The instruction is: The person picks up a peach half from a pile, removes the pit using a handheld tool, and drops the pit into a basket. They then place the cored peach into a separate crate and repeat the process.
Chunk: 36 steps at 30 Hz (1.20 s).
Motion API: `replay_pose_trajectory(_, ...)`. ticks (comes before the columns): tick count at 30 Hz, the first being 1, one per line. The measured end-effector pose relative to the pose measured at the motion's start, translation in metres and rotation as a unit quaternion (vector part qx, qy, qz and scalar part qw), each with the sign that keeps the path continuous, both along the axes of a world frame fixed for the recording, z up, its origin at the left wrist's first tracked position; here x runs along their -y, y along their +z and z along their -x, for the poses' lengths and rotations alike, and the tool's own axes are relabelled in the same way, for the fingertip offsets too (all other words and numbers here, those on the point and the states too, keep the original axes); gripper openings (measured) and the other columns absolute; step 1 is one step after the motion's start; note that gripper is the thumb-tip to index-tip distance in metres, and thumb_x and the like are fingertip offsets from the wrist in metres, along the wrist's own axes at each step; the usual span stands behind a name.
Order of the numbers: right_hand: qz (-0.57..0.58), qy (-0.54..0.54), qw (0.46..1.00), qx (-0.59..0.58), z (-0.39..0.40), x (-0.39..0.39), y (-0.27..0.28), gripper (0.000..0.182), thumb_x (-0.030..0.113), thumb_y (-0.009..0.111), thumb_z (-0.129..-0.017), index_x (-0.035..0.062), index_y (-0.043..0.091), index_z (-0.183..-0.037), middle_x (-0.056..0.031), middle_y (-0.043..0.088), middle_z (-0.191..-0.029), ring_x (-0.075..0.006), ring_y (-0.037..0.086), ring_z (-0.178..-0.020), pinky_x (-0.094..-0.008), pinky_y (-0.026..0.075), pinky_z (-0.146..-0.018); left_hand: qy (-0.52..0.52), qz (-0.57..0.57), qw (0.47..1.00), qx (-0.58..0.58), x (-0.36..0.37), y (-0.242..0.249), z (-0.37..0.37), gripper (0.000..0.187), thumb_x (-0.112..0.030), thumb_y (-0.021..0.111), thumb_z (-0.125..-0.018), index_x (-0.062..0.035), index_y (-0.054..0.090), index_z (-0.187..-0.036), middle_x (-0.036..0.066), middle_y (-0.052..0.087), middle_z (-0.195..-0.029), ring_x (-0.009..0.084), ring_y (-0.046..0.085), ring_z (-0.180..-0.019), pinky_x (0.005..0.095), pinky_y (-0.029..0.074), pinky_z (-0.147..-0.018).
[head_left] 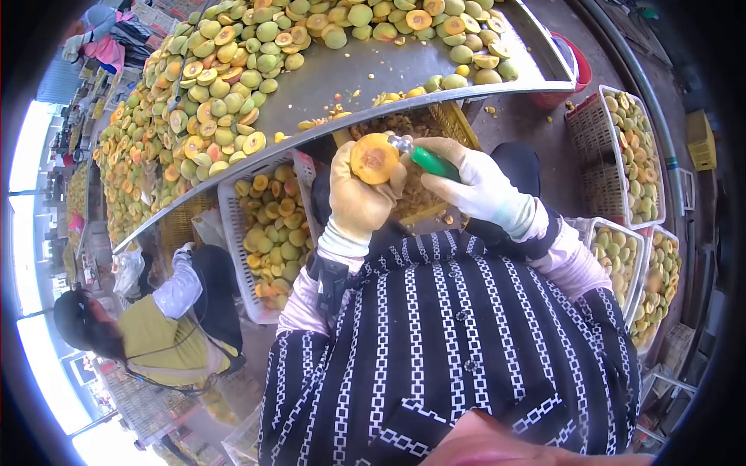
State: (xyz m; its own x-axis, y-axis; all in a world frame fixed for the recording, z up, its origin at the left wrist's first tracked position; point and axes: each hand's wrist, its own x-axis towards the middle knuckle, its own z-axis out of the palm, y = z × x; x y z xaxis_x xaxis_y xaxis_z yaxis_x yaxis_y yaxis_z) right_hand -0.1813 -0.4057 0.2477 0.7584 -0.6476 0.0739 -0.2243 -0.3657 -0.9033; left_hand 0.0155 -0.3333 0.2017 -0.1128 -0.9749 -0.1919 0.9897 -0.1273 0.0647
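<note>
My left hand (357, 198), in a stained glove, is closed around a yellow peach half (374, 158), its cut face with the reddish-brown center turned up. The gloved fingers of my right hand (475, 185) wrap round the green handle of a pitting spoon (435, 163). The spoon's metal end meets the upper right edge of the peach half; its exact tip shape is hard to make out. Beneath both hands stands a yellow crate (457, 124) with brownish pits and scraps in it.
A metal table (350, 74) ahead carries heaps of halved peaches (214, 97). A white crate of halves (247, 291) stands at my left, several more crates (614, 167) at my right, near a red bucket (579, 66). A co-worker (167, 334) sits at the left.
</note>
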Motion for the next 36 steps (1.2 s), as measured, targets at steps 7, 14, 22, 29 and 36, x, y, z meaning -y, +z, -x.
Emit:
replay_pose_trajectory(7,-0.144,-0.02,0.988,-0.046,0.022,0.005,-0.011,0.041,0.027,0.06,-0.089,0.0086,0.053,-0.125,-0.0064,0.064,-0.083,-0.0099,0.059,-0.056,-0.0225,0.045,-0.05,0.03,0.006,0.999,0.019,0.015,0.014,0.02,0.045,-0.029,0.045,-0.095,0.0003,0.049,-0.129,0.023,0.051,-0.129,0.0351,0.051,-0.118,0.0468,0.047,-0.098)
replay_pose_trajectory(14,-0.396,-0.003,0.916,0.064,0.021,0.009,0.006,0.053,0.025,0.056,-0.091,0.0081,0.038,-0.138,-0.0037,0.058,-0.079,-0.0062,0.05,-0.045,-0.019,0.039,-0.041,0.046,0.016,0.999,0.022,0.024,0.005,0.028,0.044,-0.035,0.049,-0.096,-0.0015,0.054,-0.124,0.017,0.055,-0.126,0.0298,0.055,-0.113,0.0449,0.048,-0.097)
replay_pose_trajectory(22,-0.268,-0.015,0.962,0.056,0.015,0.008,-0.022,0.057,0.02,0.057,-0.089,0.0095,0.037,-0.141,-0.0086,0.062,-0.086,-0.0092,0.056,-0.051,-0.022,0.043,-0.046,0.055,-0.008,0.998,0.042,0.021,0.005,0.026,0.042,-0.037,0.049,-0.096,-0.0027,0.056,-0.121,0.015,0.06,-0.117,0.0264,0.058,-0.109,0.0436,0.05,-0.092)
replay_pose_trajectory(29,0.319,-0.014,0.947,-0.014,0.006,0.0,-0.011,0.054,0.02,0.064,-0.083,0.0166,0.048,-0.134,-0.0037,0.054,-0.07,-0.0233,0.057,-0.052,-0.034,0.045,-0.048,0.122,-0.019,0.971,0.206,0.019,0.014,0.037,0.044,-0.035,0.045,-0.096,-0.0023,0.053,-0.124,0.015,0.059,-0.118,0.0296,0.056,-0.11,0.044,0.044,-0.097)
replay_pose_trajectory(36,0.377,0.008,0.913,-0.155,0.0,-0.011,-0.001,0.071,0.024,0.068,-0.075,0.019,0.039,-0.14,-0.0075,0.055,-0.075,-0.0228,0.058,-0.057,-0.0355,0.045,-0.053,0.144,0.001,0.95,0.277,0.014,0.021,0.043,0.048,-0.04,0.042,-0.096,-0.0022,0.053,-0.124,0.015,0.059,-0.119,0.0295,0.057,-0.108,0.0404,0.047,-0.092)
